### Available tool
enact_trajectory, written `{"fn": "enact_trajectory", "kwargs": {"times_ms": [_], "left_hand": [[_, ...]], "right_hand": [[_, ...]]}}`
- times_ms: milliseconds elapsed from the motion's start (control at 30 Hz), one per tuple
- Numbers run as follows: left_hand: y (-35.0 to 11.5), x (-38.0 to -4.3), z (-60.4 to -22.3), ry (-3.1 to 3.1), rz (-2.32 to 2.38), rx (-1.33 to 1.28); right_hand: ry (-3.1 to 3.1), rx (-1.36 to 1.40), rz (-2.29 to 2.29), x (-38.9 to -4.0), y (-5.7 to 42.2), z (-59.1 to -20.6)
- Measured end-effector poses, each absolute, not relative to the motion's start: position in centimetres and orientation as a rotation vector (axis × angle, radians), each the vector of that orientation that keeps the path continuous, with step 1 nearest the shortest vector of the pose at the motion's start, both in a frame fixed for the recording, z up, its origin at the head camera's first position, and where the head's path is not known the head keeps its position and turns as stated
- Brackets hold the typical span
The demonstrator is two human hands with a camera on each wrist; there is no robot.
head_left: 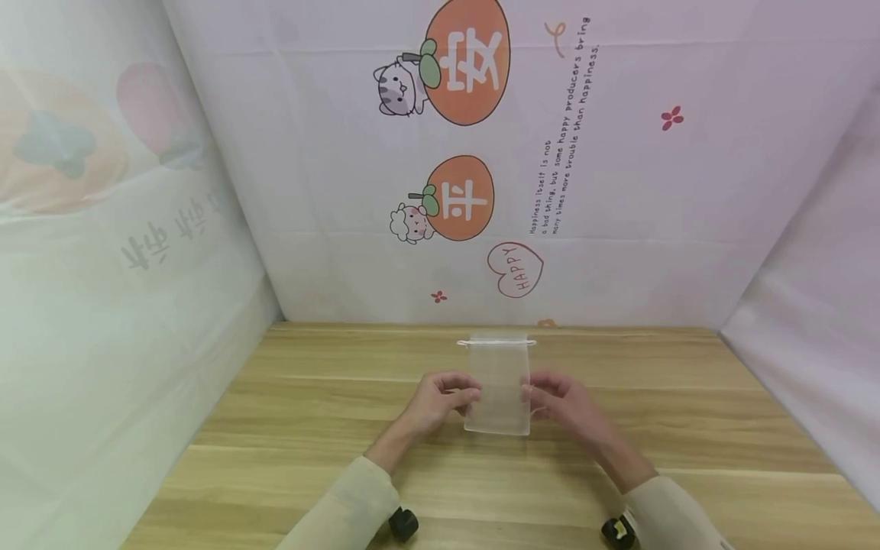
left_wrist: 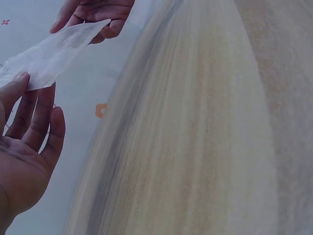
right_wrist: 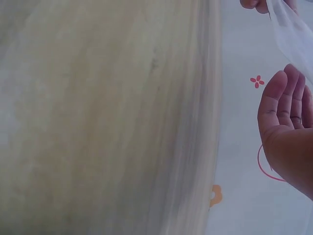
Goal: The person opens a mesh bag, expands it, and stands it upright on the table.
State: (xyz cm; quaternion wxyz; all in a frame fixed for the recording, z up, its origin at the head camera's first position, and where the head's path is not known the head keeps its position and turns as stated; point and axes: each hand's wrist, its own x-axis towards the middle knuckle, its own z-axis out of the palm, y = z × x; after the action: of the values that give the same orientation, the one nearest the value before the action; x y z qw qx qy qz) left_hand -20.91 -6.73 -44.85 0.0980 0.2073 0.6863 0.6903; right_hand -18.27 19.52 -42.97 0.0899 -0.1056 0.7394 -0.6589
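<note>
A thin, see-through white drawstring pouch [head_left: 498, 389] is held up between both hands over the table, its corded end pointing away from me. The cord makes a small loop at each side of that end. My left hand [head_left: 443, 397] pinches the pouch's left edge between thumb and fingers. On the opposite edge my right hand [head_left: 560, 401] pinches it the same way. In the left wrist view the pouch [left_wrist: 54, 54] looks flat, with the left thumb on top and fingers beneath. The right wrist view catches only part of the pouch [right_wrist: 293, 36], at its upper right.
Beneath the hands lies a wood-grain table [head_left: 330, 458]. A white printed cloth [head_left: 330, 191] rises behind its far edge, with more cloth at the left and right sides. A black wrist device [head_left: 403, 525] sits by the left sleeve, another [head_left: 619, 532] by the right.
</note>
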Motion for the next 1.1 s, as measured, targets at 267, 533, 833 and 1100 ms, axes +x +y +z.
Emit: {"fn": "enact_trajectory", "kwargs": {"times_ms": [267, 533, 833, 1100], "left_hand": [[-6.6, -21.0, -45.3, 2.041, 2.065, 0.572], [-6.3, -20.9, -45.3, 2.032, 2.068, 0.540], [-6.4, -20.8, -45.4, 2.010, 2.058, 0.570], [-7.3, -20.7, -45.4, 2.107, 1.998, 0.616]], "right_hand": [[2.153, -0.318, -1.990, -17.9, 19.4, -43.5], [2.169, -0.329, -1.989, -18.0, 19.1, -43.7], [2.194, -0.293, -2.002, -18.0, 19.0, -43.7], [2.172, -0.339, -2.007, -18.2, 19.1, -43.3]]}}
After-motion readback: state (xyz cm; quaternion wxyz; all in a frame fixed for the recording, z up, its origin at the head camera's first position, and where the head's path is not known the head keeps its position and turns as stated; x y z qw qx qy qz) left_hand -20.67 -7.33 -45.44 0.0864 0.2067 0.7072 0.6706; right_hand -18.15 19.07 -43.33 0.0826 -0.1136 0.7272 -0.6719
